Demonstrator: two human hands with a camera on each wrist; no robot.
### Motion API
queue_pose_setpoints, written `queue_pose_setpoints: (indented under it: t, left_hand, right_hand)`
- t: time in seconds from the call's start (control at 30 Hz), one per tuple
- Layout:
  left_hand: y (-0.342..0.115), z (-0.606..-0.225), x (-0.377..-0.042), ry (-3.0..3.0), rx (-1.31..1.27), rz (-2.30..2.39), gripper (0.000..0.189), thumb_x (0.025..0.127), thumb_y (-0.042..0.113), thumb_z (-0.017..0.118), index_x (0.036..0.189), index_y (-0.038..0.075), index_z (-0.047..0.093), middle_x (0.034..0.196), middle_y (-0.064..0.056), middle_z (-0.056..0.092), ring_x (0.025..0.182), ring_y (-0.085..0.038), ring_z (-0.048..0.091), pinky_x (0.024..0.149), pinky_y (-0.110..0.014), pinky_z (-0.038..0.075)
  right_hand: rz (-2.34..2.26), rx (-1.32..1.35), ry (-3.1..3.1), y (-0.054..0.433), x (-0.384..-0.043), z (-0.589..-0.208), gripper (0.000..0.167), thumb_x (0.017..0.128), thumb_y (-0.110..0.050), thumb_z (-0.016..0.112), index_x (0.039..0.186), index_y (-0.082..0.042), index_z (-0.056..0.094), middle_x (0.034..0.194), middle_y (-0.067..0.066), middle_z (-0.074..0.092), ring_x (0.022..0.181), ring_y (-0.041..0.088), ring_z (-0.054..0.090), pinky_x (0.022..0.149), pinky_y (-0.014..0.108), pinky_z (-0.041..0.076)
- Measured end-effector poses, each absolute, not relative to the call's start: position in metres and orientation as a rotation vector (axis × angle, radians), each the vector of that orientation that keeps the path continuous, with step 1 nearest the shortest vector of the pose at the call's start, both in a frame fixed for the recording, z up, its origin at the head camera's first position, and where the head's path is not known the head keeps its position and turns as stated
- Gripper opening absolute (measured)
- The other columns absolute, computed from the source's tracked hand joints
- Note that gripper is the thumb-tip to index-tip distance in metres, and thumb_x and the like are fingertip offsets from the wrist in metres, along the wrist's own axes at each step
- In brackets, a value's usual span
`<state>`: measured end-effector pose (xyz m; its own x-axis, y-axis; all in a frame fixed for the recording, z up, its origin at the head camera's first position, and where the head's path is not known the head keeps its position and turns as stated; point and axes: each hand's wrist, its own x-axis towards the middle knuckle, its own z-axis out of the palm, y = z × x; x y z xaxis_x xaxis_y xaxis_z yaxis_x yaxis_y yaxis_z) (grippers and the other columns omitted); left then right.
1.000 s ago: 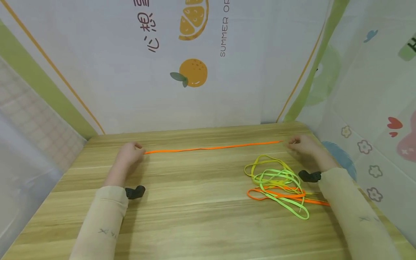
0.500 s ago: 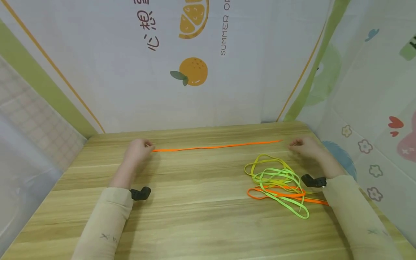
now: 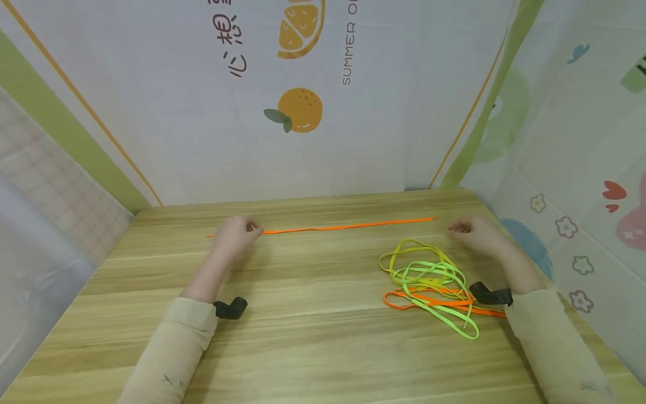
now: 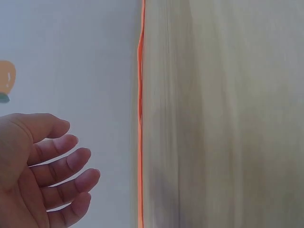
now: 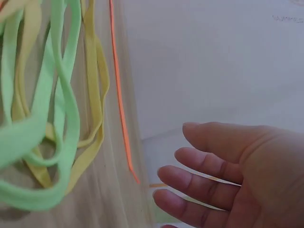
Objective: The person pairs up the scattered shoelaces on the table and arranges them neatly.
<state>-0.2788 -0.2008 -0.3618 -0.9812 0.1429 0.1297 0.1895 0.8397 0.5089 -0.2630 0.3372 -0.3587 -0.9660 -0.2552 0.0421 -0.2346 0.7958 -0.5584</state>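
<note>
Left hand point(image 3: 235, 235) has shifted rightward along the orange lace point(image 3: 348, 226), baring its left end; lace unmoved, near-straight across table point(image 3: 313, 353). Right hand point(image 3: 474, 233) beside right end. Both loosely curled, holding nothing.

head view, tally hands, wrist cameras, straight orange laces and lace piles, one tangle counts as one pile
Left hand and right hand: 2
Left wrist camera and right wrist camera: 2
Straight orange lace: 1
Tangled lace pile: 1
Total: 6
</note>
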Motion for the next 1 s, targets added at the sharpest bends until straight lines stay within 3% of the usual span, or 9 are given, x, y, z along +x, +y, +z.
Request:
queue_pose_setpoints:
  t: [0.33, 0.7, 1.0]
  left_hand:
    - [-0.164, -0.359, -0.261, -2.936, -0.387, -0.863, 0.023, 0.093, 0.024, 0.061, 0.104, 0.006, 0.069, 0.085, -0.005, 0.063, 0.067, -0.019, 0.053, 0.059, -0.034, 0.044]
    - [-0.119, -0.363, -0.246, -2.887, -0.526, -1.041, 0.016, 0.091, 0.023, 0.064, 0.098, 0.009, 0.071, 0.079, 0.001, 0.061, 0.067, -0.017, 0.053, 0.057, -0.032, 0.044]
    - [-0.085, -0.361, -0.235, -2.883, -0.711, -1.216, 0.012, 0.091, 0.022, 0.066, 0.093, 0.012, 0.072, 0.078, 0.002, 0.06, 0.071, -0.016, 0.054, 0.062, -0.032, 0.046]
  right_hand:
    - [-0.918, -0.48, 2.945, 0.317, -0.239, -0.353, 0.03, 0.096, -0.017, 0.06, 0.115, 0.006, 0.062, 0.099, 0.012, 0.064, 0.096, 0.032, 0.058, 0.081, 0.048, 0.045]
    - [-0.907, -0.508, 2.901, 0.291, -0.219, -0.339, 0.03, 0.094, -0.021, 0.064, 0.113, 0.002, 0.065, 0.093, 0.006, 0.064, 0.085, 0.022, 0.059, 0.07, 0.037, 0.048]
    - [-0.884, -0.653, 2.885, 0.277, -0.209, -0.34, 0.027, 0.091, -0.018, 0.067, 0.109, 0.001, 0.067, 0.086, -0.001, 0.064, 0.08, 0.016, 0.058, 0.07, 0.034, 0.049]
